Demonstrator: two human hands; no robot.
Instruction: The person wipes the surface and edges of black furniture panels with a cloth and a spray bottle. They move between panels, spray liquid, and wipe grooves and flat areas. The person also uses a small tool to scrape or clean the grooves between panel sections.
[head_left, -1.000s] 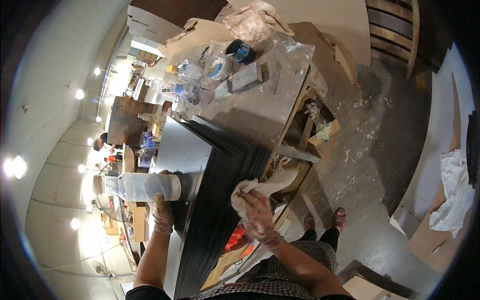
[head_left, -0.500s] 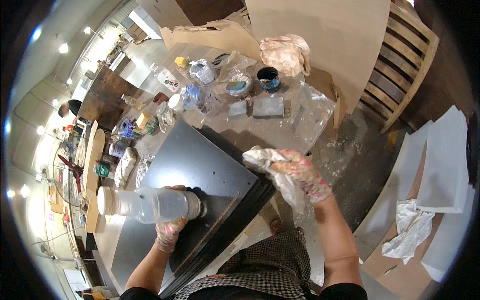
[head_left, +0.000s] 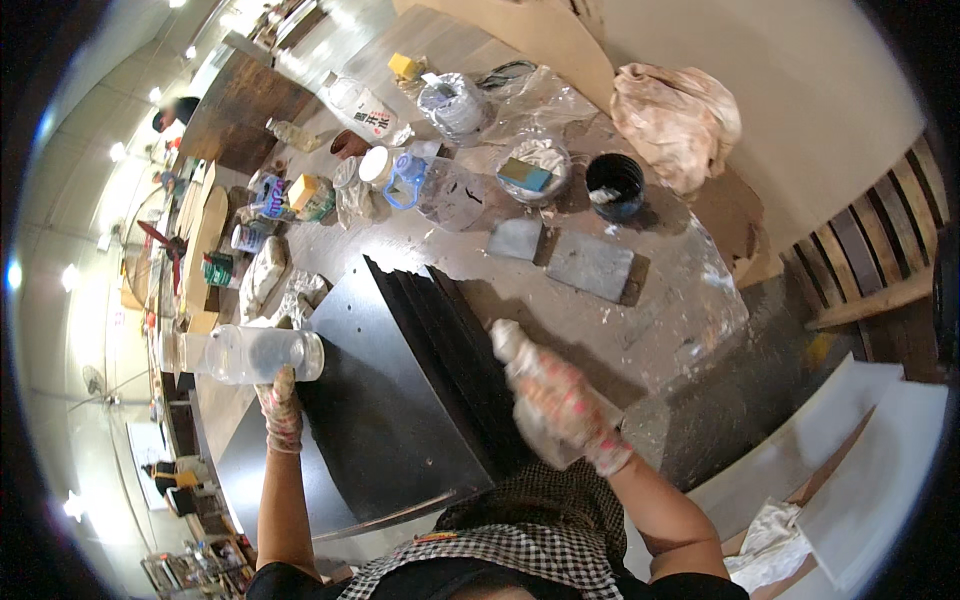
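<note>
A clear plastic bottle (head_left: pixel 262 353) with a whitish cap lies sideways in my left hand (head_left: pixel 281 405), its fingers wrapped round the lower end. That hand wears a pale patterned glove and is over the left side of a stack of black panels (head_left: pixel 385 400). My right hand (head_left: pixel 565 395), in a similar glove and blurred by motion, is closed on a whitish rag (head_left: pixel 545 438) at the right edge of the stack. The top panel has a smooth dark face with small holes. Whether the rag touches the panels I cannot tell.
Beyond the stack, the worktable (head_left: pixel 670 330) bears grey blocks (head_left: pixel 590 265), a black cup (head_left: pixel 615 187), a blue-handled jug (head_left: pixel 445 190) and several bottles. A stained cloth (head_left: pixel 680 125) lies at the far right. White panels (head_left: pixel 870 470) lean at the lower right; a person (head_left: pixel 178 113) stands far left.
My view has turned, shifting the table in the picture. The bottle and my left hand have moved left, off the panel's middle. My right hand with the rag has come lower, along the stack's right edge.
</note>
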